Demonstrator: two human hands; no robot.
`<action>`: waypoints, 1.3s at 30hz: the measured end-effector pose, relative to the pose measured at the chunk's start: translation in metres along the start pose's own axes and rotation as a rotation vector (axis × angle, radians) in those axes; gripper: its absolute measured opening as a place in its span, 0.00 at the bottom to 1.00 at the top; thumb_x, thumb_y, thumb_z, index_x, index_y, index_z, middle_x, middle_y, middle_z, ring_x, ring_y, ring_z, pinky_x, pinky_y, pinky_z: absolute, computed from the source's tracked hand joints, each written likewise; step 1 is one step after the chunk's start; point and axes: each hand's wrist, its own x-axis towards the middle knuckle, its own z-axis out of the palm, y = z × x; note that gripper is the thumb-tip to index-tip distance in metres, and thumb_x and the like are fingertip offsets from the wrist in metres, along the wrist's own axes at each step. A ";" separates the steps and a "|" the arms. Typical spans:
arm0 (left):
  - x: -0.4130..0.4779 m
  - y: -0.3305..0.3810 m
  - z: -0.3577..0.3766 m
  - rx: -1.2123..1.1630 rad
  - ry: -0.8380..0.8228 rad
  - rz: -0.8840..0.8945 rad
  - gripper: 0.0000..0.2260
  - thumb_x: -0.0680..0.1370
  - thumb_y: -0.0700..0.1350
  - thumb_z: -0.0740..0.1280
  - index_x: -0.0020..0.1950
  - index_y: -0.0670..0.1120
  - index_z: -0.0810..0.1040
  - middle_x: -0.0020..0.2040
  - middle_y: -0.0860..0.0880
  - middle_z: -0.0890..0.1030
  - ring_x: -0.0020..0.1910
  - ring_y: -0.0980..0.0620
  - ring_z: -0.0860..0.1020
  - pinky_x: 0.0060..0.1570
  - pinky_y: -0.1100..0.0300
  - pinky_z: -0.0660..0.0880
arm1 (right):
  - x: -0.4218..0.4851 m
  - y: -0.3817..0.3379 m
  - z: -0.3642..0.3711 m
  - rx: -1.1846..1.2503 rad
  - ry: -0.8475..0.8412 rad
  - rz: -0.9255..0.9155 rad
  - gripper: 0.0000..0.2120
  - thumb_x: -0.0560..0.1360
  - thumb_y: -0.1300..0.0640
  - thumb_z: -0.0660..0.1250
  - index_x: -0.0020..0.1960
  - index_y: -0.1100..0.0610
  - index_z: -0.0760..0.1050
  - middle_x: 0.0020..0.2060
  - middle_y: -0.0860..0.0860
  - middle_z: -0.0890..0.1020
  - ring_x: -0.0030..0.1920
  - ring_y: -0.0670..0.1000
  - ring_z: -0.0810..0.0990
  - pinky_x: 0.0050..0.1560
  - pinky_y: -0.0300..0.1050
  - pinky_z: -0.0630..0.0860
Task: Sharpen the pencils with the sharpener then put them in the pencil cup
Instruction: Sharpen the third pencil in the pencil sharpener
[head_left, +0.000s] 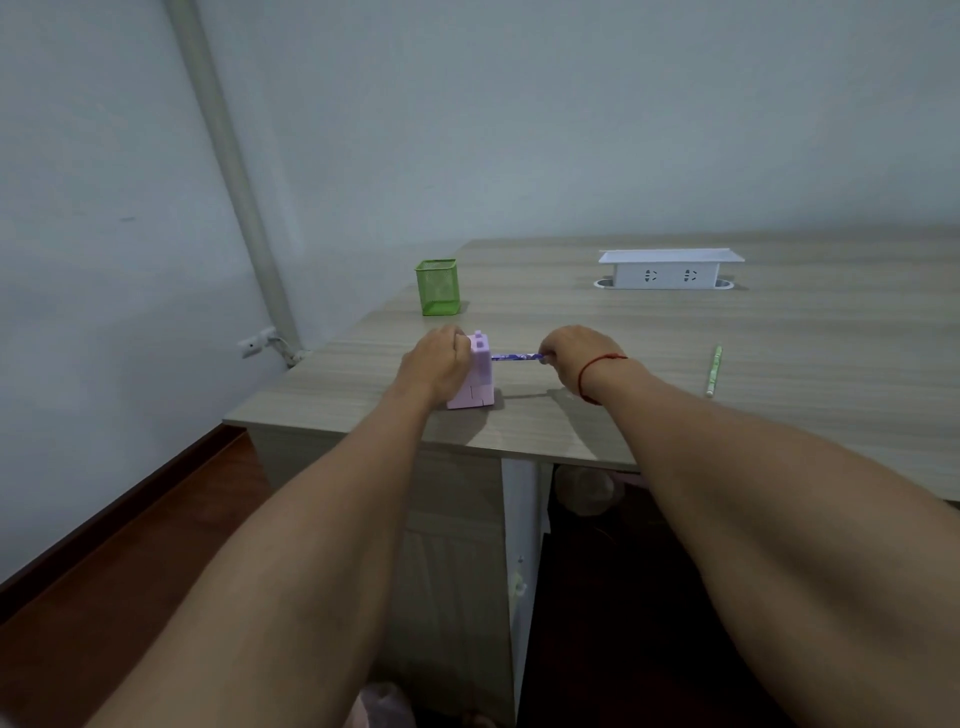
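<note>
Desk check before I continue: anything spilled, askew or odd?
Nothing stands out. The sharpener, gripped by the left hand, and the pencil cup stand upright; the right hand holds the purple pencil; a green pencil lies flat.

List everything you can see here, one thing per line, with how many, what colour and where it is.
table: one, grey wood grain, under everything
sharpener: one, lilac, near the table's front left edge
purple pencil: one, purple patterned, level, one end in the sharpener's right side
green pencil: one, pale green, lying loose on the table to the right
cup: one, green mesh, upright behind the sharpener
socket box: one, white, far middle of the table
pipe: one, white, running down the left wall
bracelet: one, red string, on the right wrist
left hand: one, grips the sharpener's left side
right hand: one, pinches the purple pencil's free end
</note>
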 end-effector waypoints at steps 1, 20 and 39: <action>0.001 0.000 0.000 0.019 -0.001 -0.004 0.13 0.80 0.45 0.50 0.49 0.41 0.73 0.51 0.40 0.77 0.47 0.44 0.72 0.48 0.51 0.69 | 0.001 -0.001 0.000 -0.006 0.015 0.000 0.12 0.81 0.59 0.58 0.59 0.56 0.79 0.57 0.57 0.80 0.57 0.58 0.78 0.54 0.49 0.73; 0.006 0.002 0.003 0.151 0.051 0.046 0.12 0.80 0.45 0.48 0.46 0.46 0.69 0.45 0.47 0.74 0.45 0.49 0.70 0.66 0.46 0.60 | 0.011 -0.011 -0.004 -0.097 0.024 -0.167 0.13 0.81 0.56 0.58 0.60 0.55 0.79 0.57 0.55 0.80 0.57 0.58 0.78 0.51 0.48 0.72; -0.010 -0.028 -0.029 -0.043 0.039 -0.167 0.16 0.81 0.45 0.50 0.49 0.39 0.74 0.56 0.37 0.78 0.54 0.39 0.75 0.53 0.50 0.72 | -0.001 -0.059 -0.020 0.049 -0.124 -0.182 0.30 0.74 0.65 0.65 0.74 0.55 0.60 0.68 0.57 0.70 0.66 0.59 0.72 0.64 0.53 0.72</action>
